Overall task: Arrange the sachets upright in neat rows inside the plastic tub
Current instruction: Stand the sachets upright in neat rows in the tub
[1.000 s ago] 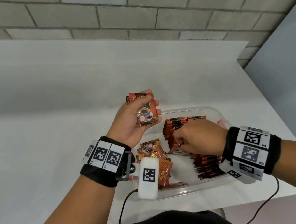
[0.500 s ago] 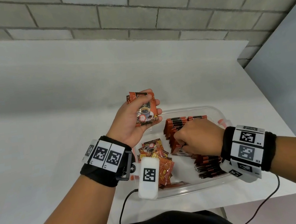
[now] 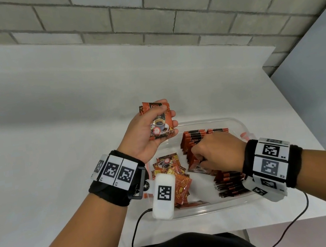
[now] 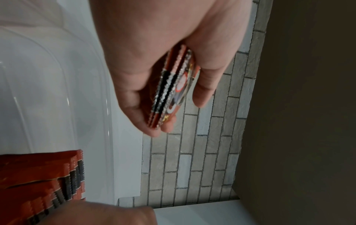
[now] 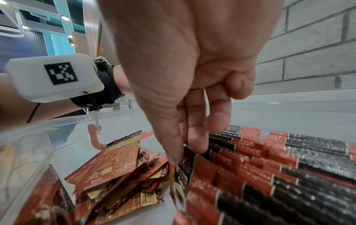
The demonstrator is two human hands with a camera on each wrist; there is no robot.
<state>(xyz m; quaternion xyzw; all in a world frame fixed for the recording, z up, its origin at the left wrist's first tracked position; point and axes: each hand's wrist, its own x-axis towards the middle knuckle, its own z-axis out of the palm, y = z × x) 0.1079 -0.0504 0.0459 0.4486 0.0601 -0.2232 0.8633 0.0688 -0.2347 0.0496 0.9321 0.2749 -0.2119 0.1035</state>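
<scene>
We hold a small stack of red-and-black foil coffee sachets in our left hand, thumb across the front and fingers curled behind, raised above the far-left rim of the clear plastic tub that sits on the white desk. From the left wrist, the stack shows edge-on as three or four packets. Our right hand is down inside the tub, its grip nearly closed: thumb and fingertips pinch the top edge of one upright sachet at the left end of the standing rows. Those rows fill the tub's right side. A loose heap of sachets lies flat in the left part of the tub.
</scene>
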